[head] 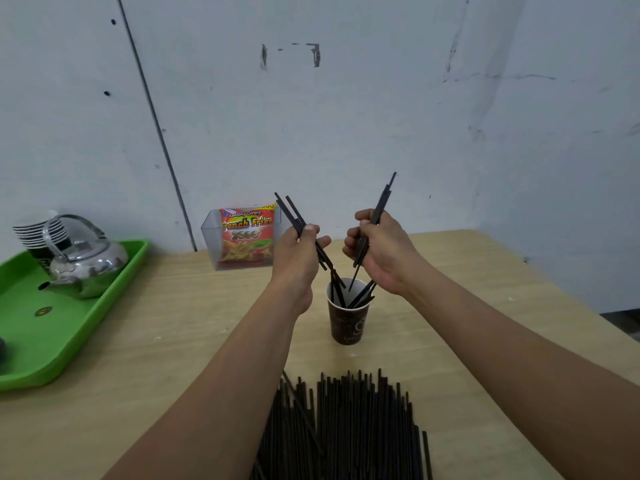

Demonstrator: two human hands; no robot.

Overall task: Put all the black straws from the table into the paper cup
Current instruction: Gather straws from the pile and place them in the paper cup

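Head view, single frame.

- Paper cup [347, 325]: upright near the middle of the table [166, 358]. Several black straws stand in it, leaning on the rim.
- Left hand [298, 252]: above the cup and a little to its left. Fingers and thumb are curled round a small left bunch of straws [289, 211], which slants down to the cup's mouth.
- Right hand [382, 252]: above the cup's right side. Fingers are wrapped round a right bunch of straws [381, 199], top ends tilted up and right, bottom ends over the cup. I cannot tell if those ends touch the rim.
- Straw pile [346, 431]: a thick heap at the near edge, between my two forearms.
- Left edge: green tray [79, 336] carrying a metal kettle [88, 266] and a stack of cups [36, 230].
- Far edge: clear holder [210, 237] with a snack packet [247, 237] in it.
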